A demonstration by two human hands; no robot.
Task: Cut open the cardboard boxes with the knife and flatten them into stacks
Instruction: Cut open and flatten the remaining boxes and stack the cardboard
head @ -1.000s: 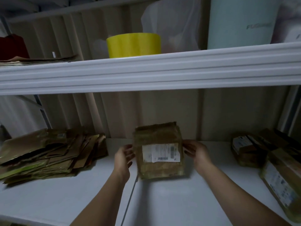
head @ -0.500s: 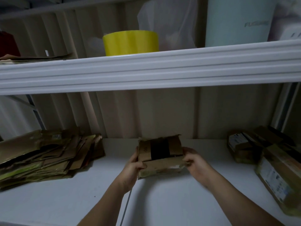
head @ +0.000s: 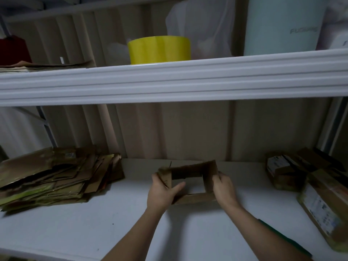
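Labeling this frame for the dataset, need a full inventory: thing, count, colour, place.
opened brown cardboard box: 1, brown, both ends open, middle of lower shelf, held by both hands
stack of flattened cardboard sheets: 1 stack, brown with some green, left on lower shelf
unopened brown cardboard boxes with white labels: at least 2, brown, right on lower shelf
white metal lower shelf: 1, white
white metal upper shelf: 1, white, above
yellow tape roll: 1, yellow, upper shelf, middle
pale blue cylinder: 1, pale blue, upper shelf, right
flat cardboard pile: 1, brown, upper shelf, left
dark red object: 1, dark red, upper shelf, far left
knife: none visible
left hand: grips box's left wall
right hand: grips box's right wall
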